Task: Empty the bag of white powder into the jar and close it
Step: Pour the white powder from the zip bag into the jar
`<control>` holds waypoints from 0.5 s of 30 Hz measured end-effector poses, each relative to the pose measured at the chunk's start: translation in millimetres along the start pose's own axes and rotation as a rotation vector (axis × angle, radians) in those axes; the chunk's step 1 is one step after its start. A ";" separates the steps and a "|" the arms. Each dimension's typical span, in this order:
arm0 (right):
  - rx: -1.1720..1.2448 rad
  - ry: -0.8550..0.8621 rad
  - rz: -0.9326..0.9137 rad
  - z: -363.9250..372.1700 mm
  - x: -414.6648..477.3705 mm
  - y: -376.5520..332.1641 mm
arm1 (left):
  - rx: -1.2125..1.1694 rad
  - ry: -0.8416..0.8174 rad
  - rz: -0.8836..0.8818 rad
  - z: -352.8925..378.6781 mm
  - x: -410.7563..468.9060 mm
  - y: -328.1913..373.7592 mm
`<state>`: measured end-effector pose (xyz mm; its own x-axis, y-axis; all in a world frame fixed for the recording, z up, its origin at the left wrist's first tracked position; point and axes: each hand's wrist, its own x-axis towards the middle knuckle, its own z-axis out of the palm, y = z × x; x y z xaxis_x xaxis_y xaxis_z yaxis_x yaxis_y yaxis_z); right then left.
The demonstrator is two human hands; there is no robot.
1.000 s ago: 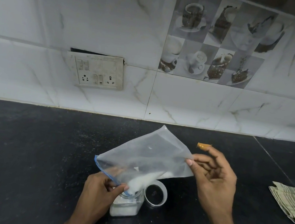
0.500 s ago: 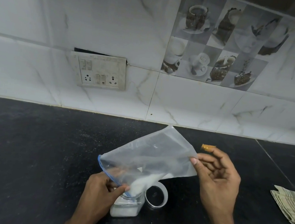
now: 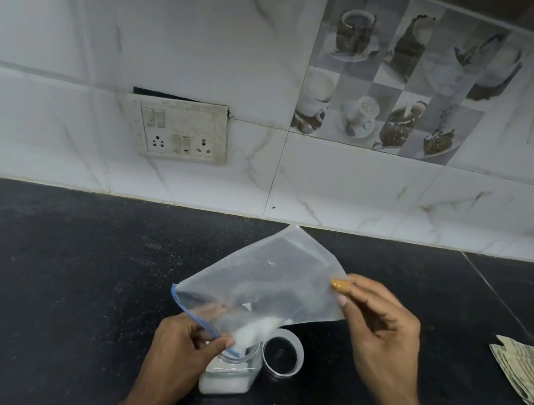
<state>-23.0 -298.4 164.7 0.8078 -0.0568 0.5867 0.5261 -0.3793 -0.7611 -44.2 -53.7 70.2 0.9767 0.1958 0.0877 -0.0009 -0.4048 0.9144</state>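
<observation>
Powder (image 3: pixel 251 331), white and fine, is bunched in the lowest corner of a clear plastic bag (image 3: pixel 269 280) and spills from the bag's mouth into the jar (image 3: pixel 229 374) beneath. The bag is thin and translucent, clouded with a dusty film, and edged along its opening with a blue zip strip (image 3: pixel 193 316); it is tilted so that its sealed far corner points up toward the wall while the open end dips down over the jar's neck. The left hand (image 3: pixel 187 347) is closed in a pinch on the blue-edged mouth, thumb and fingers holding it at the jar's rim. The right hand (image 3: pixel 378 327) pinches the raised end of the bag between thumb and fingertips, the remaining fingers loosely curled. The jar is a small clear container with squared shoulders, standing upright on the black table (image 3: pixel 48 276), and a layer of white powder fills its bottom part. Just to the right of the jar, touching or nearly touching it, lies the lid (image 3: pixel 282 354), a round ring-like cap with a dark centre. Farther right on the table, well apart, rests a folded cloth (image 3: pixel 525 372). Behind, on the white marbled tile wall, sits a switch and socket plate (image 3: pixel 182 131).
</observation>
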 end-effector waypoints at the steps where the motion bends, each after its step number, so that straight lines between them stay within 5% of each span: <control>1: 0.006 -0.021 0.010 -0.1 -0.9 0.1 | 0.006 -0.003 0.001 0.0 0.5 -0.2; 7: 0.152 -0.052 0.202 -3.5 -1.8 -1.5 | -0.011 -0.009 0.016 -0.2 0.1 -0.4; 15: -0.011 0.008 0.275 2.2 -7.7 -8.2 | -0.014 -0.016 0.002 1.6 1.2 -6.1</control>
<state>-33.0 -292.8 165.9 0.9177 -0.1664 0.3607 0.2844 -0.3585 -0.8892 -42.6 -52.4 64.0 0.9800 0.1808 0.0836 -0.0060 -0.3925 0.9197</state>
